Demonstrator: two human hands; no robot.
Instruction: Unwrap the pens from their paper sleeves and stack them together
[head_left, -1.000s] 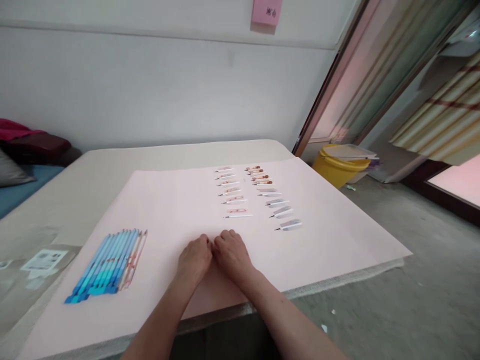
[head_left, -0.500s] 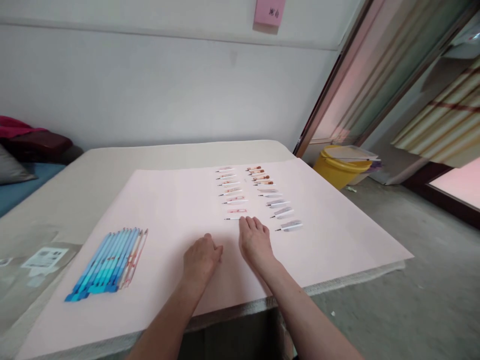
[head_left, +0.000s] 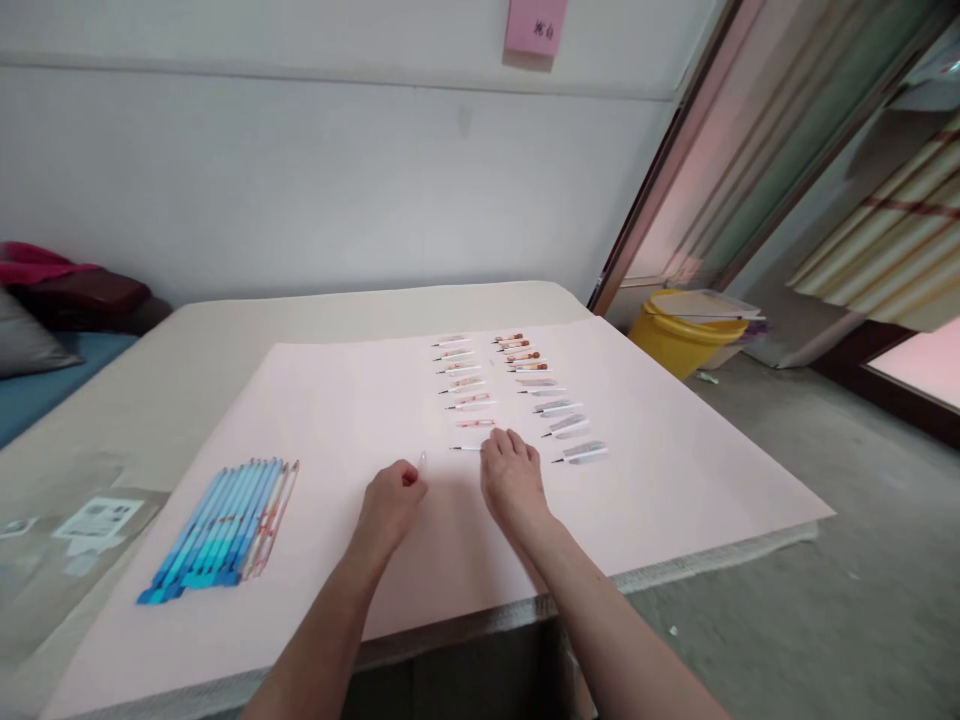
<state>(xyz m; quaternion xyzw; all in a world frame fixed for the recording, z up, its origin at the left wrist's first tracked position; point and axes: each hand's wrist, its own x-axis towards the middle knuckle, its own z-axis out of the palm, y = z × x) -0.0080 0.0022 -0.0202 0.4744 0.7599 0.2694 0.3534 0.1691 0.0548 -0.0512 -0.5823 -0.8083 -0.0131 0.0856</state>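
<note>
My left hand (head_left: 390,508) is closed in a pinch above the pink sheet, and a thin, clear pointed piece (head_left: 423,461) sticks up at its fingertips; the rest of that piece is hidden. To its right, my right hand (head_left: 516,478) has its fingers bent together over one end of a white pen refill (head_left: 466,449), whose dark tip points left. Just beyond lies a short clear piece with a red pattern (head_left: 477,423). Further off, a column of white refills with patterned pieces (head_left: 463,384) runs away from me. A second column (head_left: 566,426) is on the right.
Blue pens (head_left: 217,525) lie side by side on the left, with a few red-patterned clear ones (head_left: 268,525) beside them. A plastic bag with a label (head_left: 97,518) is at the left edge. A yellow bucket (head_left: 675,335) stands on the floor beyond the right side.
My left hand has turned and shifted slightly left, and the clear piece now shows at its fingertips. My right hand stays near the same refill, which sits slightly lower in view.
</note>
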